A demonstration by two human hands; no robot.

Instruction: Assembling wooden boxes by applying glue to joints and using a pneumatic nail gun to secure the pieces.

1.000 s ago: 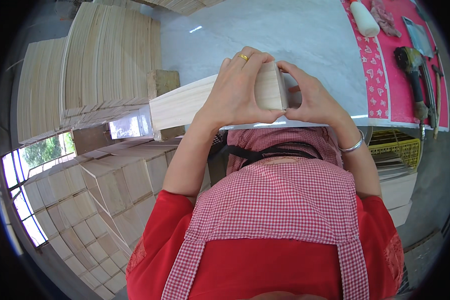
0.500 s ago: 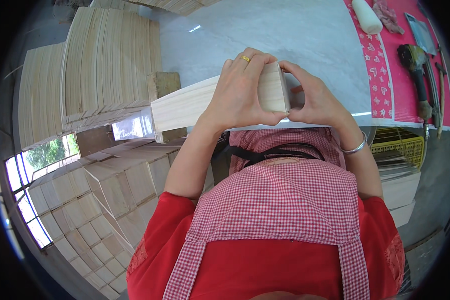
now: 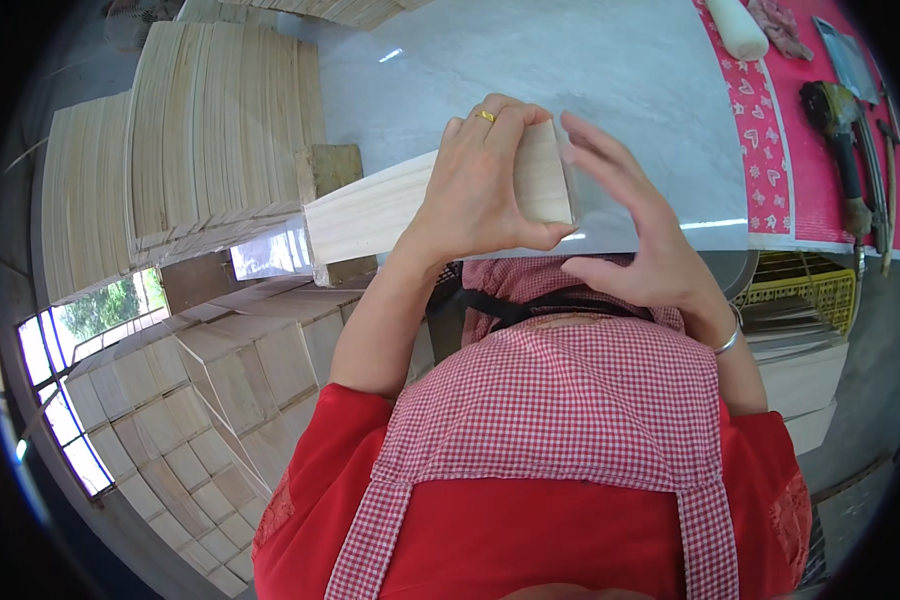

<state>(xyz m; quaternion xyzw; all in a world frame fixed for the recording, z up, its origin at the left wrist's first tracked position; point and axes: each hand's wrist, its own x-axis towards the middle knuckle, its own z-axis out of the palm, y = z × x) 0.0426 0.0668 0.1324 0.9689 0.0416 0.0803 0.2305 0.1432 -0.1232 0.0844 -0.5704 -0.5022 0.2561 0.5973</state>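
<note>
A long, pale wooden box [image 3: 365, 215] lies across the near edge of the table. My left hand [image 3: 480, 185] grips its right part from above, the thumb on the near side and the fingers over the far side. Just right of the box's end is my right hand [image 3: 635, 220], slightly blurred, with thumb and fingers spread and nothing between them. The left end of the box meets a rough wooden block [image 3: 330, 172]. The box's underside and inner side are hidden.
Tall stacks of thin boards [image 3: 225, 120] stand at the left of the grey table [image 3: 610, 60]. Below them are piled wooden boxes [image 3: 190, 470]. On the pink cloth [image 3: 795, 200] at right lie a power tool [image 3: 838, 140] and a white roll [image 3: 738, 30]. A yellow crate [image 3: 800, 285] sits beneath.
My right hand has come off the end of the box, moved a little right and spread its fingers. My left hand keeps its hold on the box.
</note>
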